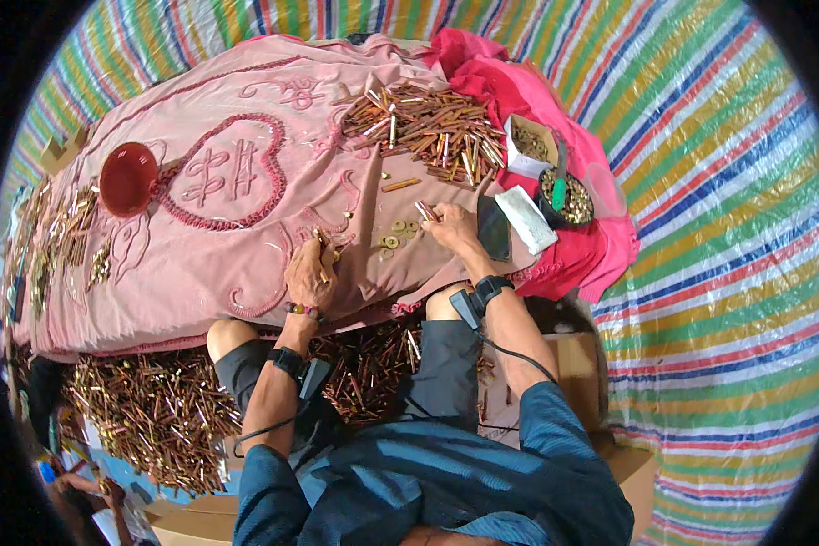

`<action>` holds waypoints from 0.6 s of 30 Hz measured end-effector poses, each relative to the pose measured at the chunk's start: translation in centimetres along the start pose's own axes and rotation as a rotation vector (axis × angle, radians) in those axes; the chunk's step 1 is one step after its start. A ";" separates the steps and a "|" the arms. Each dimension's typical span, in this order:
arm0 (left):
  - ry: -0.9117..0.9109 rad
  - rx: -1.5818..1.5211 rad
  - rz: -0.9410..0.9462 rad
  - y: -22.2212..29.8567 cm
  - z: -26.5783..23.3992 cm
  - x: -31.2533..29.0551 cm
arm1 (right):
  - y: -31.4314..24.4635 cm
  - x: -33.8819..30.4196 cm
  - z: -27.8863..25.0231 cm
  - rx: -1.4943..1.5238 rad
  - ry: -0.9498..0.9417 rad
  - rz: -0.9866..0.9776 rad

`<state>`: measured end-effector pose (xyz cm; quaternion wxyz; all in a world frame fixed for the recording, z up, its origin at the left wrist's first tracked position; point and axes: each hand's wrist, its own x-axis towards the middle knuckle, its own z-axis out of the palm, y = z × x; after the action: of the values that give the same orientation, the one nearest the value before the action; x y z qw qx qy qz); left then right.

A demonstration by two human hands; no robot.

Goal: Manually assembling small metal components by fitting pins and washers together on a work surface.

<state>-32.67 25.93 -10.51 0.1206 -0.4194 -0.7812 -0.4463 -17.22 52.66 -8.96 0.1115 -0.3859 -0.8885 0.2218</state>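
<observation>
My left hand (311, 273) is closed around small gold-brown pieces that look like slim metal tubes, with their ends showing at the fingertips. To its right, my right hand (453, 227) pinches a short, shiny copper-coloured tube (424, 210) just above the pink cloth. Between the hands lie several small gold rings (395, 235). A single tube (400, 184) rests beyond the rings, in front of a large pile of copper-brown tubes (428, 132). A dark flat panel (493, 229) lies right beside my right hand.
The pink embroidered cloth (232, 182) covers the work surface. A red bowl (129, 179) stands left. At right are a white block (526, 220), a small box (528, 150) and a black bowl of small parts (573, 200). Tubes (155, 419) heap below. Another person's hand (109, 494) shows lower left.
</observation>
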 end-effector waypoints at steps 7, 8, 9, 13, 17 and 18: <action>0.066 0.022 0.064 -2.1 0.5 -0.6 | -1.6 0.5 -0.6 -0.072 -0.089 0.016; 0.048 0.033 0.069 -1.5 0.2 -0.4 | -1.9 0.5 -0.7 -0.063 -0.107 0.015; 0.028 0.045 0.071 -1.1 -0.2 -0.5 | -2.3 0.6 -0.8 -0.053 -0.127 0.016; 0.047 0.018 0.103 1.5 -2.0 -0.2 | -0.1 1.8 -0.5 -0.086 -0.100 -0.037; -0.023 -0.055 0.002 -2.2 0.5 -0.2 | -0.6 1.9 -1.1 0.011 -0.144 -0.028; 0.017 -0.075 0.035 -2.5 0.8 -0.4 | -0.3 2.1 -1.0 0.008 -0.138 -0.021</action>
<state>-34.20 25.68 -12.70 0.1192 -0.4333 -0.7555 -0.4767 -18.43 54.32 -7.84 0.0536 -0.3598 -0.8973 0.2502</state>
